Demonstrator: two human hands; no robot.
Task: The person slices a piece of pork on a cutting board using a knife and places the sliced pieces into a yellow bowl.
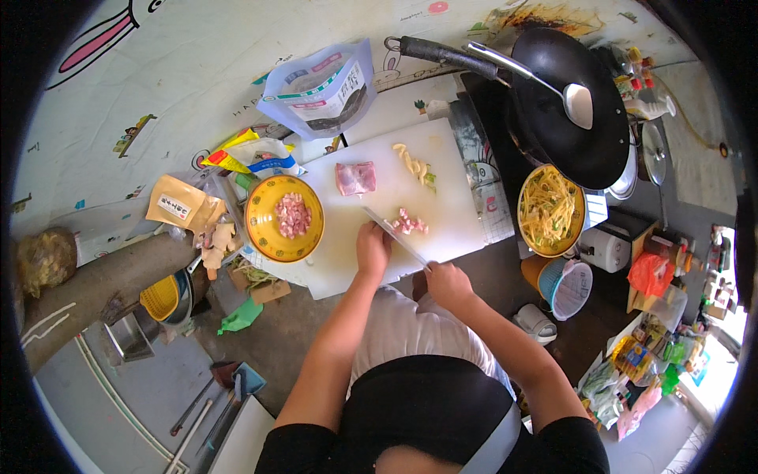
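My right hand (449, 285) is closed around the handle of a kitchen knife (404, 242), whose blade points up and left over a white cutting board (331, 222). Beside the blade is my left hand (374, 249), fingers curled; whether they hold a piece of meat is hidden. Diced raw meat (410, 223) lies just right of the blade. Farther back on the board rest a block of raw meat (356, 178) and, to its right, pale slices with some green bits (414, 166). A yellow bowl (256, 219) with diced meat (293, 215) stands at the board's left.
At right, a black wok (568, 148) with a metal spatula (577, 105) sits above a bowl of shredded food (548, 210). A stand-up pouch (323, 89) is behind the board. Ginger (219, 244) lies left of the yellow bowl. A lined bin (571, 290) stands on the floor.
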